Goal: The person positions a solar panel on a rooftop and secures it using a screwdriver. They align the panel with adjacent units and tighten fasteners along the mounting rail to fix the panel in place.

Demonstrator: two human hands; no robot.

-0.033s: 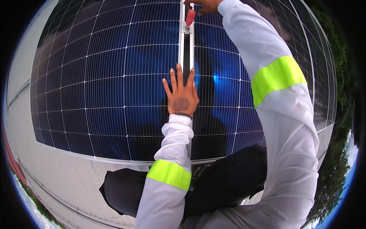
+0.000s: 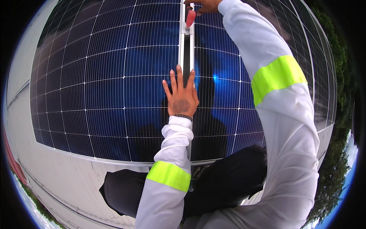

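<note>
two large dark blue gridded solar panels (image 2: 114, 76) lie side by side on a pale metal roof (image 2: 61, 179), with a narrow gap between them framed by silver rails (image 2: 181, 38). the left hand (image 2: 181, 97) lies open and flat, fingers spread, palm down across that gap in the near middle. the right hand (image 2: 204, 4) reaches to the far end of the gap, its fingers curled around a red-handled tool (image 2: 190, 17) that points down onto the rail. both arms wear white sleeves with yellow-green reflective bands (image 2: 169, 175). dark trousers (image 2: 228, 183) show at the near edge.
</note>
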